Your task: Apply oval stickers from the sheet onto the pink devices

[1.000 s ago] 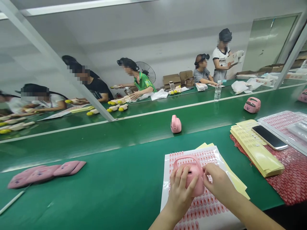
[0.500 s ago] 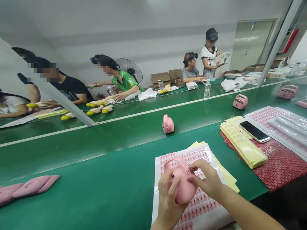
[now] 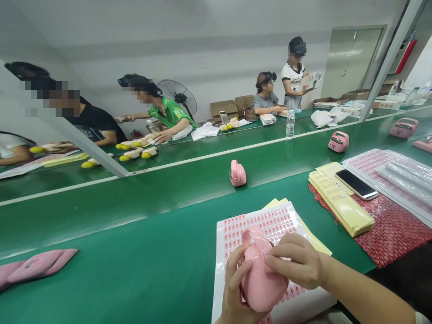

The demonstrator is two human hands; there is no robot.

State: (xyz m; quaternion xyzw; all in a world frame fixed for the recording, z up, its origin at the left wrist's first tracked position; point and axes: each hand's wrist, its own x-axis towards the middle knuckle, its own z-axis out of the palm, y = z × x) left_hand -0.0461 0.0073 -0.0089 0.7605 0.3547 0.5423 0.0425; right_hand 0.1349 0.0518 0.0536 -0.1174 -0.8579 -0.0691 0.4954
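My left hand [image 3: 232, 288] is wrapped around a glossy pink plastic housing [image 3: 265, 290] with a loop handle, held tilted above the table. At a small oval sticker [image 3: 265, 254] on the housing's side, the fingertips of my right hand [image 3: 300, 261] are pressed together. Part of the sticker is covered by those fingers. Below both hands lies a white sheet of pink oval stickers [image 3: 221, 274], with a yellow sheet [image 3: 315, 240] partly under it.
Similar pink devices [image 3: 238, 173] stand along the green belt [image 3: 175, 189]. At right, a phone [image 3: 357, 183] rests on yellow sticker sheets [image 3: 344, 204] over red bubble wrap [image 3: 401, 229]. Pink cloth [image 3: 37, 268] lies left. Several co-workers sit or stand across the belt.
The housing has turned in my hands and come slightly lower and nearer, showing its side with the oval. My right hand has shifted down and right, its fingertips still at the housing.
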